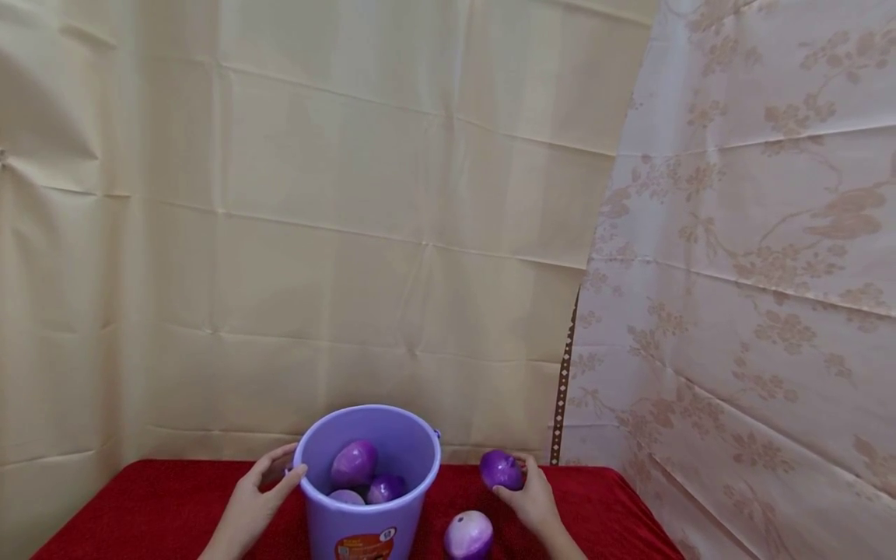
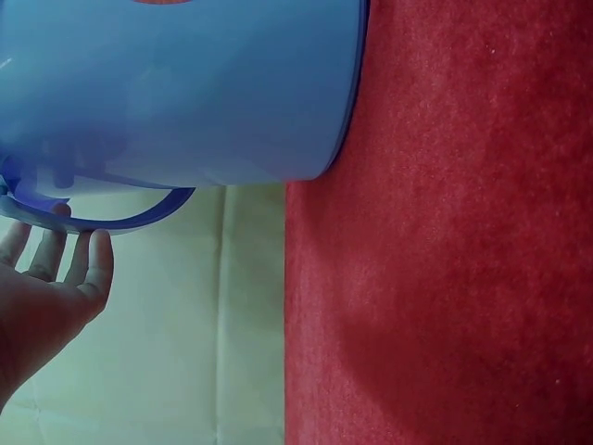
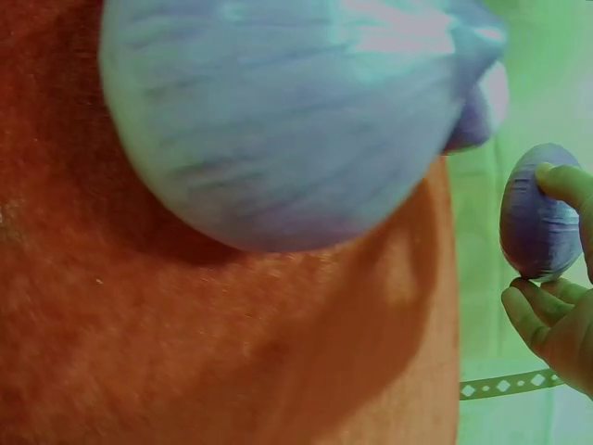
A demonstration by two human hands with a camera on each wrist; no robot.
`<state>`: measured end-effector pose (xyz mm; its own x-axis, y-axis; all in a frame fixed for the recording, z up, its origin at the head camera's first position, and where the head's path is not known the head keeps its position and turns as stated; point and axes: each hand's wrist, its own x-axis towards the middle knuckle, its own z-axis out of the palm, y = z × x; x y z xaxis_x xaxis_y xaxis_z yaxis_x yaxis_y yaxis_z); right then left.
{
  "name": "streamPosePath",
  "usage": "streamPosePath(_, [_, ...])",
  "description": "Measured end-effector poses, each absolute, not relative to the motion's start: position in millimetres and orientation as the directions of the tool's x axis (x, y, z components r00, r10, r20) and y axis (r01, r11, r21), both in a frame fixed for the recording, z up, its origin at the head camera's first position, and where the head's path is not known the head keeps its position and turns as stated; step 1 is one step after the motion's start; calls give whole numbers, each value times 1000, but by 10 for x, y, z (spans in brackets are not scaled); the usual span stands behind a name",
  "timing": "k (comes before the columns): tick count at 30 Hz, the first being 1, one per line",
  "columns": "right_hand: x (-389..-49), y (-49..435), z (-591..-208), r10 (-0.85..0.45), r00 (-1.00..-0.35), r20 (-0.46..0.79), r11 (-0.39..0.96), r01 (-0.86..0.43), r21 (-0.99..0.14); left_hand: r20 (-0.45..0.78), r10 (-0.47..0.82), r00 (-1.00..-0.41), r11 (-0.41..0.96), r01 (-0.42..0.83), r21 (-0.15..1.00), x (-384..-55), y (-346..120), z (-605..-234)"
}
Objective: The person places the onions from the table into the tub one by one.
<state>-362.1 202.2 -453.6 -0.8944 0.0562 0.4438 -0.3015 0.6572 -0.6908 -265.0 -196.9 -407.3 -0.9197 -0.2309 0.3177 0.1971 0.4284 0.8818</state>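
Note:
A purple plastic bucket (image 1: 371, 517) stands upright, its open top toward me, with several purple onions (image 1: 355, 463) inside. My left hand (image 1: 253, 498) holds the bucket's left rim, thumb at the lip. In the left wrist view the fingertips of that hand (image 2: 56, 278) touch the bucket's curved handle (image 2: 139, 219). To the right of the bucket, my right hand (image 1: 535, 498) pinches a shiny purple onion (image 1: 501, 470) between thumb and fingers, raised above the cloth. Below it rests a paler onion (image 1: 469, 535), white on top.
A red cloth (image 1: 588, 505) covers the table. Behind the table hangs a cream curtain (image 1: 392, 233), and a pale flowered curtain (image 1: 756, 272) hangs on the right. Large in the right wrist view, a pale ribbed onion (image 3: 278, 130) partly hides another onion (image 3: 482, 111).

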Motion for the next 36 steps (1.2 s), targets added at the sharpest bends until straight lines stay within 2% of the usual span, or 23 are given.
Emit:
streamPosePath(15, [-3572,2081,-4302,27,-906,423,628,-314,-712,305,-227,-925,430,185,883,-2653,-1974,-4068])
streamPosePath(36, [-3373,2022,-3923,-69,-897,436,572,-394,-720,307,-226,-925,436,186,881,-2666,-1975,-4066])
